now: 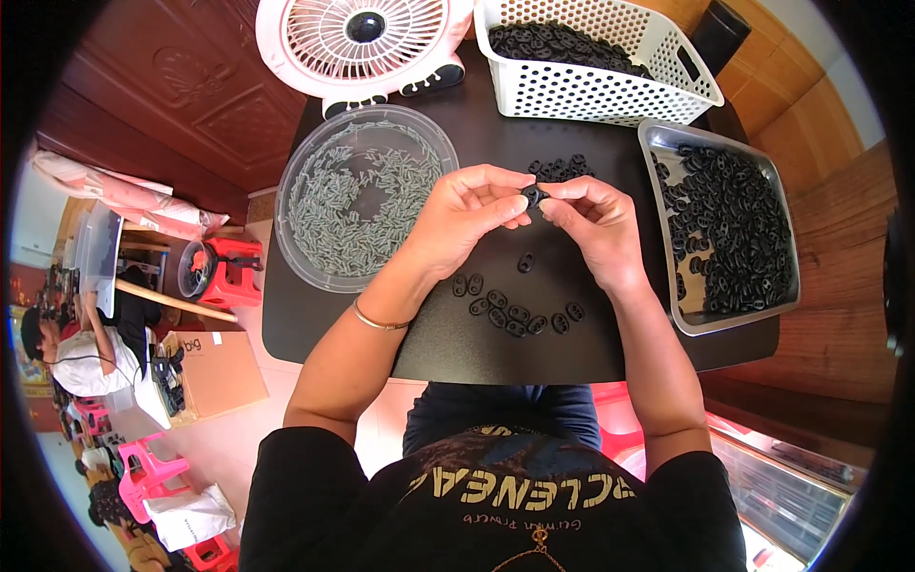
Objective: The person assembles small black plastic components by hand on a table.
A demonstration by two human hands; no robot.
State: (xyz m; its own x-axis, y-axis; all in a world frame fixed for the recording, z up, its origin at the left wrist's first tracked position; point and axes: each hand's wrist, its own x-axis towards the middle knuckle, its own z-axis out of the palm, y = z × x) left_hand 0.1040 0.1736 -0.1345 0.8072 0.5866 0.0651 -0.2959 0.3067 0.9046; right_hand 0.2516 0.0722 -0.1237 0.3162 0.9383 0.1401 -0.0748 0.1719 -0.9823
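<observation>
My left hand [477,202] and my right hand [596,214] meet above the dark table [534,353]. Between their pinched thumbs and fingertips they grip one small black two-hole cord lock [534,196]; the fingers cover part of it. Just beyond the hands lies a heap of black pieces [562,169]. A single cord lock [525,262] rests below the hands. Closer to my body, several more cord locks [518,314] are spread in a loose curve. Left of my left hand stands a round clear tub [286,243] holding many small, greyish spring-like pieces [334,219].
A metal tray [783,310] of black cord locks stands at the right. Behind it is a white perforated basket [610,95] of black parts. A pink fan [367,48] occupies the back left. Off to the left, another person [95,362] sits near a cardboard box [224,372].
</observation>
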